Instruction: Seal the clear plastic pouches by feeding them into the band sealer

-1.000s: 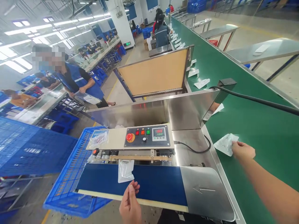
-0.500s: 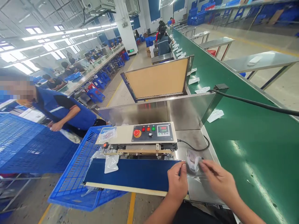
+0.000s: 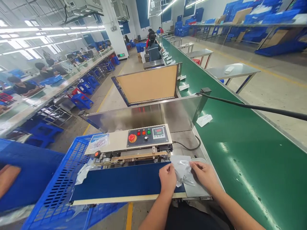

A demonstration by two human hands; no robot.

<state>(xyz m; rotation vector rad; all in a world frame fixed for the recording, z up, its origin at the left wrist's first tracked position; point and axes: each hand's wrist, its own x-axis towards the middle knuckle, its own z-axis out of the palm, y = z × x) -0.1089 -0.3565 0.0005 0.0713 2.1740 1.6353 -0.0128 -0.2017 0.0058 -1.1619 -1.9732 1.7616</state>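
Observation:
Between my two hands is a clear plastic bag (image 3: 183,169) with a small printed mark; what lies inside is hard to make out. My left hand (image 3: 168,179) pinches its left edge, and my right hand (image 3: 203,175) grips its right edge. The bag's upper edge is close to the right end of the band sealer (image 3: 127,140), over the end of its dark blue conveyor belt (image 3: 120,180). Another plastic bag (image 3: 83,172) hangs at the belt's left end. One more bag (image 3: 99,142) lies flat on top of the sealer.
A blue crate (image 3: 59,172) stands below the belt's left end. To the right runs a long green conveyor (image 3: 240,153) carrying several white packets (image 3: 204,120). A black cable (image 3: 259,107) crosses above it. A person's arm (image 3: 8,179) shows at far left.
I have brought the bag left and turned it flat, to the sealer's right end. The other bag has travelled left along the belt. The co-worker at left has moved mostly out of view.

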